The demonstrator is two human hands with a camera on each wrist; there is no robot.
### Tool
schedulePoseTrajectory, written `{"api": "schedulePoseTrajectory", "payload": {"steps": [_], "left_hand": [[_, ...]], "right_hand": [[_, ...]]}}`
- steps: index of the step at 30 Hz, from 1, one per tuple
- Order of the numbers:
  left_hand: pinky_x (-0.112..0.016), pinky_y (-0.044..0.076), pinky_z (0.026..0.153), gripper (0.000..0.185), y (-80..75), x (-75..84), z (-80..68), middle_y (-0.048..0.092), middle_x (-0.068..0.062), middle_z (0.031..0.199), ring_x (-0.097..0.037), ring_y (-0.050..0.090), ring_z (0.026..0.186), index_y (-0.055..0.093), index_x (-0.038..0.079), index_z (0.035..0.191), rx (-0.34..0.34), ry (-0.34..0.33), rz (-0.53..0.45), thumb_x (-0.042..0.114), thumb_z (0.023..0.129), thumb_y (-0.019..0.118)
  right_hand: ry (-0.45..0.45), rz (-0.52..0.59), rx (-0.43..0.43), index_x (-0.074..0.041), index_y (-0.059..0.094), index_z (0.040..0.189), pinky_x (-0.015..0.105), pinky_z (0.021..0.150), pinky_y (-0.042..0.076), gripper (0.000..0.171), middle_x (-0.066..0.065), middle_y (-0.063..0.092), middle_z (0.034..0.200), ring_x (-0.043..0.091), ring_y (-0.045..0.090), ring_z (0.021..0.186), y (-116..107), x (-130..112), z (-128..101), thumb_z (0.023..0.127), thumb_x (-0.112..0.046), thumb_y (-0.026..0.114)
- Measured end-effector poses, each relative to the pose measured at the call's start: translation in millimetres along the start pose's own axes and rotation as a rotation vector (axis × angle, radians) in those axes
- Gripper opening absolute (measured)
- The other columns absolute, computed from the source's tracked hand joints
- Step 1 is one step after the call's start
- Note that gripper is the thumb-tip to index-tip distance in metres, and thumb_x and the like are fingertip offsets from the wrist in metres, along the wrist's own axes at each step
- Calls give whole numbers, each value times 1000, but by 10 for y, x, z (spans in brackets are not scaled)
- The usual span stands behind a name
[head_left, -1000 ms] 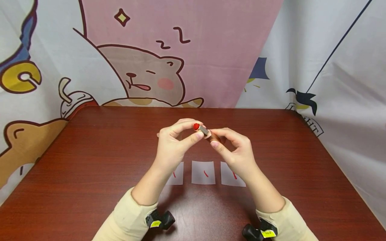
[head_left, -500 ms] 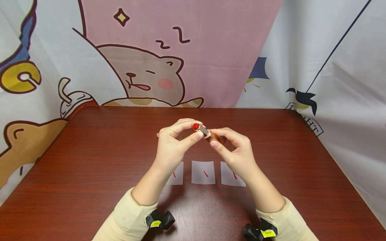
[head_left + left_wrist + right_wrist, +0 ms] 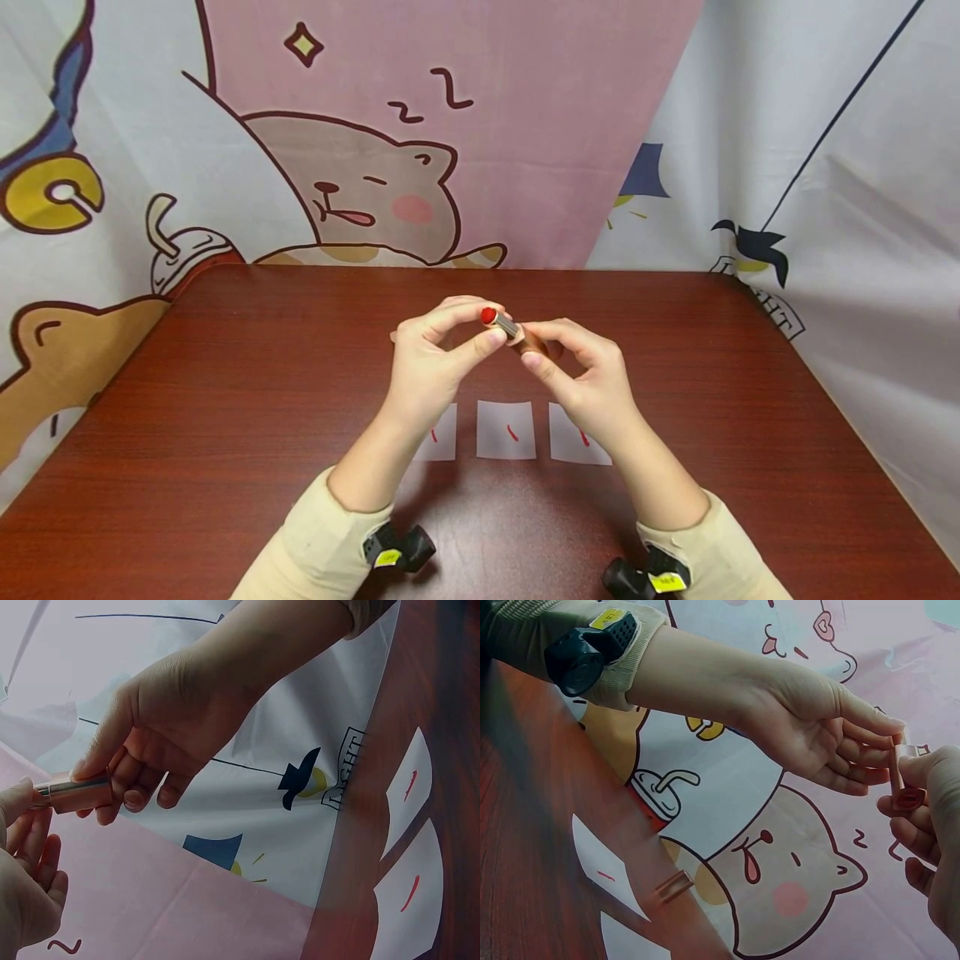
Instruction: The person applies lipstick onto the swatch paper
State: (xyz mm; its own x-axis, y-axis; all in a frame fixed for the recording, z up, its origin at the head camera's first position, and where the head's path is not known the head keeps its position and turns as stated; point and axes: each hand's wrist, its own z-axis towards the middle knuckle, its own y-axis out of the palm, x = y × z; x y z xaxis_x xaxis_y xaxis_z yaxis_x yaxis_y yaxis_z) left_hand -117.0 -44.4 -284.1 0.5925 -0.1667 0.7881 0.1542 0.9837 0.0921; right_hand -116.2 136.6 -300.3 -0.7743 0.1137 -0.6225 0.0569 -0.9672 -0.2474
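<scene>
An uncapped lipstick (image 3: 507, 324) is held above the table between both hands, its red tip (image 3: 488, 316) pointing up and left in the head view. My left hand (image 3: 431, 350) pinches the metal part near the tip between thumb and fingers. The rose-gold base (image 3: 81, 793) is gripped by the thumb and fingers of my right hand (image 3: 595, 375). In the right wrist view, a rose-gold lipstick cap (image 3: 676, 886) is on the table, beyond the papers; from the head, my left hand hides nearly all of it.
Three white paper squares lie in a row below the hands, each with a short red stroke: a left one (image 3: 446, 450), partly covered by an arm, a middle one (image 3: 495, 417) and a right one (image 3: 562, 425). A printed curtain (image 3: 555, 125) borders the brown table (image 3: 262, 375).
</scene>
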Motion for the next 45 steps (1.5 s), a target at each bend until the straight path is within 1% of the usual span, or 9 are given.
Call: {"api": "schedulePoseTrajectory", "payload": {"steps": [7,13,19,26,32,38,45], "left_hand": [[-40,38,98,22,0,-1,0,67,-20,98,-26,60,101,68,-12,99,-1,11,-3,-12,77,71],[-40,45,92,21,3,-4,2,67,-19,98,-26,60,101,68,-12,98,1,11,5,-12,77,72],[-40,43,93,21,4,-1,2,68,-19,98,-26,60,100,69,-11,98,-2,18,-1,-12,78,71],[-39,45,92,22,3,-2,0,67,-19,98,-26,60,101,69,-11,99,-4,20,-1,-13,78,71],[-39,44,93,22,-1,-8,-1,67,-19,98,-26,60,100,69,-12,99,-3,22,4,-13,78,71],[-41,46,90,20,1,-14,3,68,-19,97,-26,61,99,69,-12,98,4,25,16,-12,77,72],[-40,46,91,21,3,-14,3,68,-19,97,-26,60,99,69,-11,98,9,25,18,-13,77,72]], "right_hand": [[-4,-3,0,8,68,102,25,65,42,27,3,65,83,13,53,74,-1,3,-2,76,13,70],[2,-14,-1,7,69,102,24,64,43,28,1,65,84,12,54,75,-8,10,-3,75,14,70],[-5,-21,10,7,69,101,24,64,43,29,4,65,82,12,54,75,2,-6,1,74,15,70],[-7,-38,21,7,70,101,25,62,44,29,6,65,81,12,53,74,5,-7,2,73,15,70],[-8,-43,26,7,70,101,22,62,44,30,6,65,81,11,53,74,3,6,-2,73,15,71],[-12,-55,36,6,70,101,21,62,43,30,5,65,80,12,53,74,5,13,-2,72,15,73],[-17,-64,41,5,71,100,21,62,42,30,4,65,79,12,53,73,6,26,-1,71,14,74]]}}
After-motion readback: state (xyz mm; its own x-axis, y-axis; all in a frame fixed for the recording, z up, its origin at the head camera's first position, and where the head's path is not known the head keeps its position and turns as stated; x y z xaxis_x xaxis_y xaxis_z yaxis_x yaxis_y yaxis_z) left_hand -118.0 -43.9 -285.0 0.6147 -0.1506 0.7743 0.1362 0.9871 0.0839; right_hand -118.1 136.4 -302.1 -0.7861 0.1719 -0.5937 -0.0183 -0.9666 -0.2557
